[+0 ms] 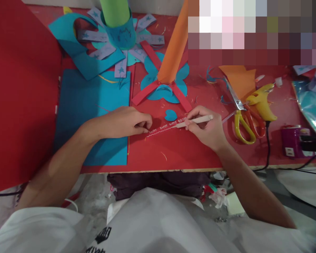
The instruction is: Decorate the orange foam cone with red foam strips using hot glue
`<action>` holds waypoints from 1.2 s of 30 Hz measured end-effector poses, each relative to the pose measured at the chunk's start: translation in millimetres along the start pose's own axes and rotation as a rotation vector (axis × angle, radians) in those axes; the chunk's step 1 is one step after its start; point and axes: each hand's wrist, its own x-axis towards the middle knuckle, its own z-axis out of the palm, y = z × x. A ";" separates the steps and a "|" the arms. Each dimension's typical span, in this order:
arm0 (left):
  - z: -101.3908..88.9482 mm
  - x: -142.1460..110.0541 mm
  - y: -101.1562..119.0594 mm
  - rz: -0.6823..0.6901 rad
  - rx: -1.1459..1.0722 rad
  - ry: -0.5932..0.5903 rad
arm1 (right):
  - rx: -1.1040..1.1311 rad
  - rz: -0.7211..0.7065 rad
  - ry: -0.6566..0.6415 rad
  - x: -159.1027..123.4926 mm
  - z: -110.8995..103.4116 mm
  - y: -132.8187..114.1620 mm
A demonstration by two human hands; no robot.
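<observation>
My right hand (206, 128) is closed round a white pen (200, 120), its tip pointing left onto a red paper strip (162, 129). Small white lettering, with "happy" repeated, runs along the strip above a wavy white line. At the strip's left end my left hand (126, 121) is curled, thumb and fingertips pressed on it. The strip's edges blend into the red tabletop. Just above the strip lies a small blue paper heart (171, 115). Under my left forearm is a stack of blue card sheets (107, 151).
An orange paper tube (172, 45) stands on a blue flower-shaped base (150, 70) with red strips. A green tube (116, 12) stands behind. At right lie scissors (242, 121), a yellow glue gun (263, 102) and a purple box (293, 137). A red board (23, 88) rises at left.
</observation>
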 end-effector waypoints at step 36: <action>-1.2 -0.7 2.8 -0.014 0.013 -0.007 | 0.034 0.092 0.054 12.9 -30.6 19.3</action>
